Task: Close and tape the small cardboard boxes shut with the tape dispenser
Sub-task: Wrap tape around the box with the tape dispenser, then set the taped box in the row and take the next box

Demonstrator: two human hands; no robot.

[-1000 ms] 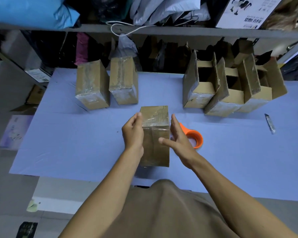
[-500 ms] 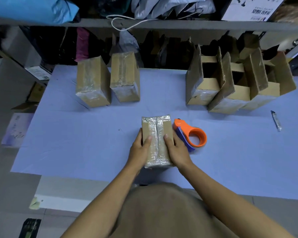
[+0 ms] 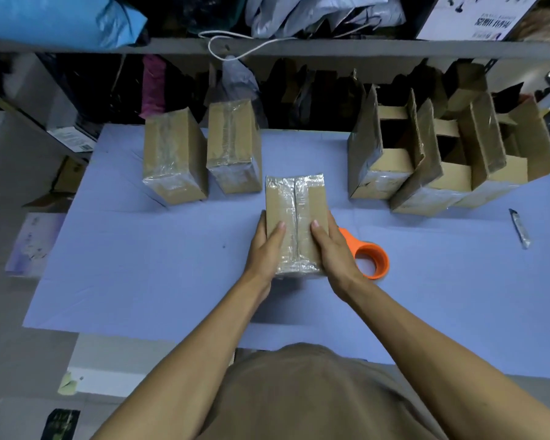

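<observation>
The small cardboard boxes stand on a blue table point(image 3: 140, 265) in three groups. Largest is the cluster of open boxes point(image 3: 438, 173) at the far right, their flaps upright and their sides touching one another. At the far left stand two taped boxes point(image 3: 200, 154), just beside each other, clear tape shining over their tops and front faces. Between these groups, nearer the person, is the held box point(image 3: 296, 223), closed, with tape running along its centre seam and over both ends. The left hand point(image 3: 267, 249) grips its left side, thumb lying on the top face and fingers wrapped down the side. The right hand point(image 3: 331, 249) grips the right side the same way, thumb on top. Just beside the right hand, partly hidden by it, the orange tape dispenser point(image 3: 370, 258) lies on the table. Well apart to the right lies a small utility knife point(image 3: 519, 228).
</observation>
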